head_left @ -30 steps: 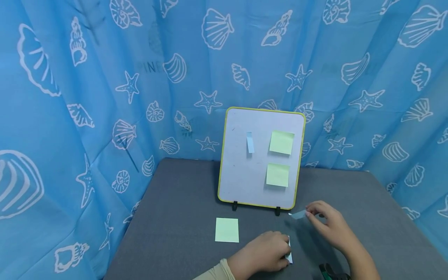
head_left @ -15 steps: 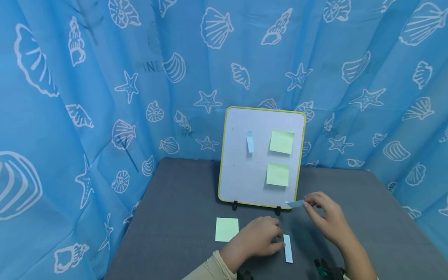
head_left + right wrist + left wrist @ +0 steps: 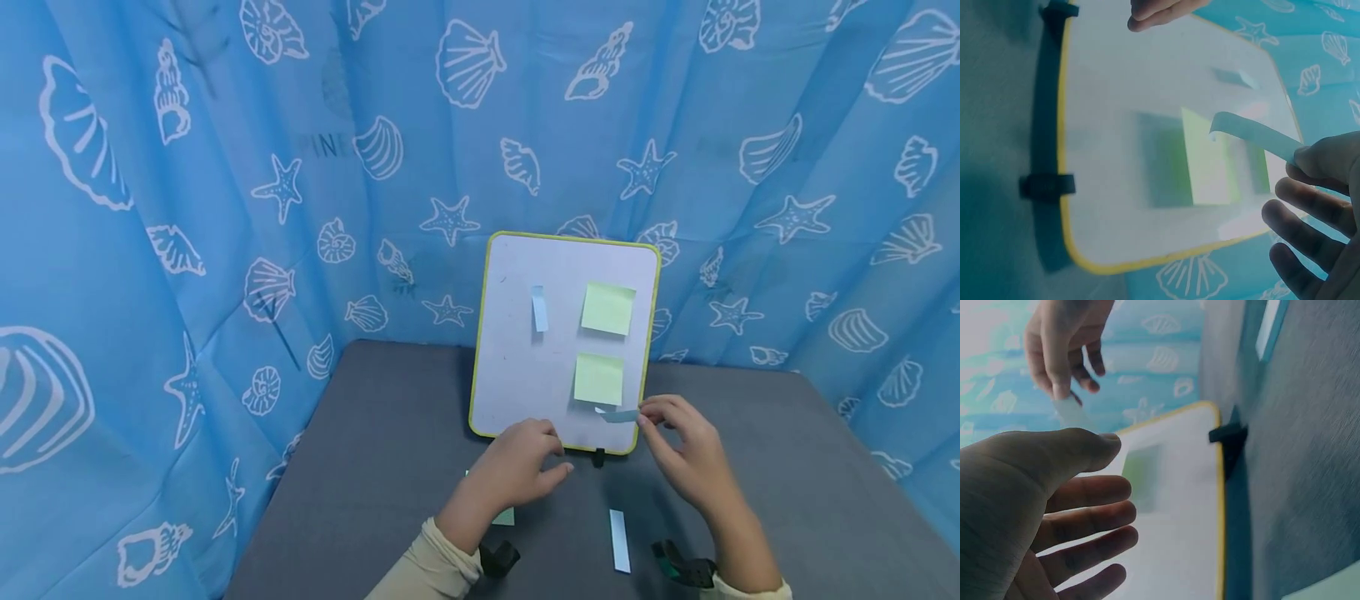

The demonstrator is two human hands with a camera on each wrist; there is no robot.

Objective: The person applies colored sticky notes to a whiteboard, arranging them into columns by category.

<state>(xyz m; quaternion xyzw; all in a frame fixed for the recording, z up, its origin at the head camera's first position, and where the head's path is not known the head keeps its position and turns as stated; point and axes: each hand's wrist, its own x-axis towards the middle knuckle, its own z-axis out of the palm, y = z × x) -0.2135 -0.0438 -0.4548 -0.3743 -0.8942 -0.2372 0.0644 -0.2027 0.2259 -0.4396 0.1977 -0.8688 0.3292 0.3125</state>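
My right hand (image 3: 682, 450) pinches one end of a light blue sticky strip (image 3: 618, 416) between thumb and forefinger. The strip's free end curls at its tip in the right wrist view and points left across the whiteboard (image 3: 517, 383), below the lower green sticky note (image 3: 598, 380). My left hand (image 3: 513, 467) is in the air in front of the board's lower left part, fingers spread and holding nothing. It partly hides a green sticky note (image 3: 504, 517) on the table. A second green note (image 3: 608, 309) and a blue strip (image 3: 539, 310) stick to the board.
A narrow pad of blue sticky strips (image 3: 619, 542) lies on the grey table (image 3: 375, 467) between my forearms. The yellow-rimmed board stands on small black feet (image 3: 598, 457). A blue shell-print curtain (image 3: 420, 150) hangs behind it.
My left hand has let go of the strip pad and moved up and left toward the board. My right hand has raised the blue strip, moving slightly left, to the board's lower right.
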